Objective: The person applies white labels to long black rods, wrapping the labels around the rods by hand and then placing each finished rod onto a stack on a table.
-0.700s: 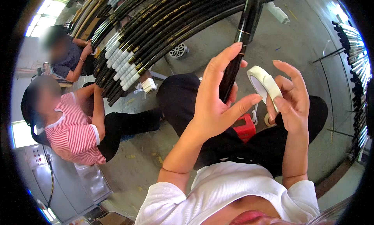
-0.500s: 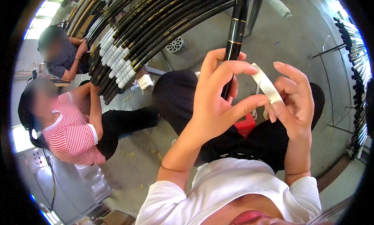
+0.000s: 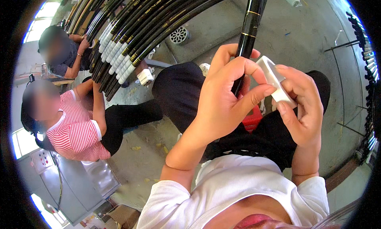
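Observation:
A glossy black pole [image 3: 251, 24] with thin gold rings, like a fishing rod section, slants up between my hands. My left hand [image 3: 224, 96] is closed around its lower end, while its thumb and index finger reach to the edge of a white tape roll [image 3: 273, 79]. From the other side, my right hand [image 3: 304, 106] grips the roll between thumb and fingers, its rim tilted toward me. Whether a tape end is lifted under my left fingertips is too small to tell. The pole's bottom end is hidden behind my left hand.
At the upper left lies a rack of black poles [image 3: 166, 20], several with white wrapped sections [image 3: 125, 70]. Two people, one in a striped shirt [image 3: 81, 139], sit beside it. A red stool [image 3: 251, 120] shows below my hands. More poles [image 3: 371, 70] line the right side.
The tape roll has turned, so its open ring now shows more. The pole's upper part has shifted right, and both hands have moved slightly.

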A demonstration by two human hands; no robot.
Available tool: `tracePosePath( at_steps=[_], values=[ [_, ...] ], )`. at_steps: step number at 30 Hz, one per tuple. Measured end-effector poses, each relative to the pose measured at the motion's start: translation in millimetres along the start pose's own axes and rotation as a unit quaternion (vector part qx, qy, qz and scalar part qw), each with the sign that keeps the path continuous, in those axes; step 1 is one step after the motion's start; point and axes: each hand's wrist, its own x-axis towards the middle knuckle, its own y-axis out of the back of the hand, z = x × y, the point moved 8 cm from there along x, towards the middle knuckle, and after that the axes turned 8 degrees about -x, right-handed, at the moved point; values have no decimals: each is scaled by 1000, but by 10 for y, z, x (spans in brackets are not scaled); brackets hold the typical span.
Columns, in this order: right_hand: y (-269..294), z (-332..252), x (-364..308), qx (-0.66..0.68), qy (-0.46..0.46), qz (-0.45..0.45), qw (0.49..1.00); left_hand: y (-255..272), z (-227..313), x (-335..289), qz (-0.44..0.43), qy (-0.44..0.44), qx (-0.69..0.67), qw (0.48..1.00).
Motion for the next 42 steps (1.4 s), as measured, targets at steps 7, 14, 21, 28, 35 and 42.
tracePosePath(
  at_steps=[7, 14, 21, 28, 35, 42],
  values=[
    [42, 329, 29, -19, -65, -33, 997, -98, -3, -61, -9, -56, 3, 998],
    [276, 64, 154, -38, -21, 19, 999, -195, -164, -186, 6, 11, 32, 999],
    [156, -108, 225, -87, -17, 23, 996, -172, -106, -359, 131, 19, -22, 991],
    [75, -132, 212, -79, -60, 34, 994, -223, 166, -387, 64, -141, 144, 977],
    [46, -158, 202, -90, -61, 28, 994, -217, 205, -412, 46, -165, 160, 972],
    [56, -186, 186, -77, -55, 25, 995, -229, 253, -433, 57, -184, 153, 969]
  ],
)
